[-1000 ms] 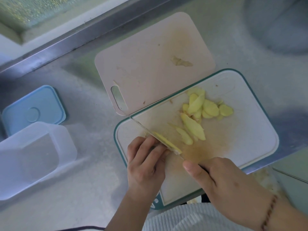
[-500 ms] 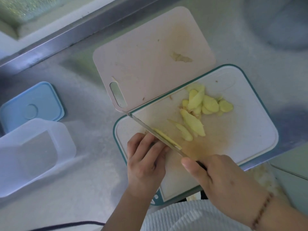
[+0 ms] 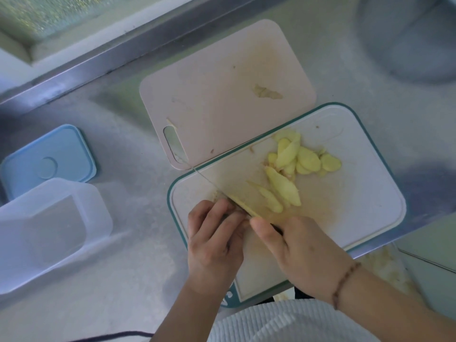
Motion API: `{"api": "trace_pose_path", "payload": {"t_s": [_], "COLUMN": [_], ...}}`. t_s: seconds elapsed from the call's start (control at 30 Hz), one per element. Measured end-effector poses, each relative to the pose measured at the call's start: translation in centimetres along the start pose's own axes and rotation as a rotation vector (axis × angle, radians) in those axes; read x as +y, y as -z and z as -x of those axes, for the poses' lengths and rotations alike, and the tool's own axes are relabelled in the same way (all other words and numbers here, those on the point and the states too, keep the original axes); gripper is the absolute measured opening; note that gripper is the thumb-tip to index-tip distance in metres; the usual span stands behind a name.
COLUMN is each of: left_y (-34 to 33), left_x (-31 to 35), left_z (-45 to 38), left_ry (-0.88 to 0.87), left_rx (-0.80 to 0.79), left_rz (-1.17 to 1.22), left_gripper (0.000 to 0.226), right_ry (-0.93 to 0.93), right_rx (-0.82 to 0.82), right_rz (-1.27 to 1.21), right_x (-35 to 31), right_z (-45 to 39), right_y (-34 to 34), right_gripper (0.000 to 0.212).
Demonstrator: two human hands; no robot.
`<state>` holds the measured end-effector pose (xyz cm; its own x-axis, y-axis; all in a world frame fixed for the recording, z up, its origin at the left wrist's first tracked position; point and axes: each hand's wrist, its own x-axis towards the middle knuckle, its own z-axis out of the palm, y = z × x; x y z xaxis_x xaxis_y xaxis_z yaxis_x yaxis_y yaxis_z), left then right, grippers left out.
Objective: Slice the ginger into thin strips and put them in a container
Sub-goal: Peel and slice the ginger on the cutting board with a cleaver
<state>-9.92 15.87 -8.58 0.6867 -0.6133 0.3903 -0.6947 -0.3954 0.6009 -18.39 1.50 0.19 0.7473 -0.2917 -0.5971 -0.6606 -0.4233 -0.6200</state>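
Mostly hidden, ginger piece under curled left hand (image 3: 214,239); right hand (image 3: 299,253) grips knife (image 3: 217,191), handle covered

1. Two cutting boards lie on the counter (image 3: 128,243); the near board (image 3: 357,213) sits in front of the far board (image 3: 222,95), touching it.
2. Ginger slices (image 3: 296,164) lie on the near board.
3. The left hand (image 3: 214,238) and right hand (image 3: 303,253) rest on the near board's front, with the knife (image 3: 212,183) between them.
4. The container (image 3: 49,233) sits far left, its lid (image 3: 49,159) just behind.
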Motion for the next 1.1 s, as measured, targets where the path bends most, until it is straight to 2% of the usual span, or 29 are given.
{"api": "trace_pose_path", "payload": {"t_s": [0.07, 0.23, 0.33, 0.5, 0.67, 0.83, 1.1], "left_y": [0.1, 0.1, 0.2, 0.3, 0.2, 0.2, 0.1], "left_x": [-0.1, 0.1, 0.3, 0.1, 0.1, 0.1, 0.1], "left_z": [0.0, -0.1, -0.2, -0.2, -0.2, -0.2, -0.2], "left_ry": [-0.009, 0.014, 0.022, 0.012, 0.011, 0.023, 0.028], "left_rx": [0.009, 0.011, -0.005, -0.019, -0.005, -0.005, -0.007], "left_rz": [0.015, 0.025, 0.024, 0.003, 0.019, 0.019, 0.005], "left_gripper": [0.015, 0.009, 0.007, 0.005, 0.008, 0.011, 0.009], "right_ry": [0.031, -0.086, -0.136, -0.034, -0.008, -0.117, -0.157], "right_rx": [0.004, -0.029, -0.051, -0.042, -0.029, -0.055, -0.044], "right_rz": [0.001, 0.030, 0.071, 0.076, 0.063, 0.106, 0.127], "right_x": [-0.5, 1.6, 1.3, -0.7, -0.3, 2.6, 0.8], "right_z": [-0.7, 2.6, 2.5, -0.6, 0.6, 4.2, 1.4], "right_y": [-0.3, 0.2, 0.5, -0.3, 0.1, 1.0, -0.1], "right_gripper": [0.063, 0.079, 0.077, 0.073, 0.068, 0.087, 0.086]}}
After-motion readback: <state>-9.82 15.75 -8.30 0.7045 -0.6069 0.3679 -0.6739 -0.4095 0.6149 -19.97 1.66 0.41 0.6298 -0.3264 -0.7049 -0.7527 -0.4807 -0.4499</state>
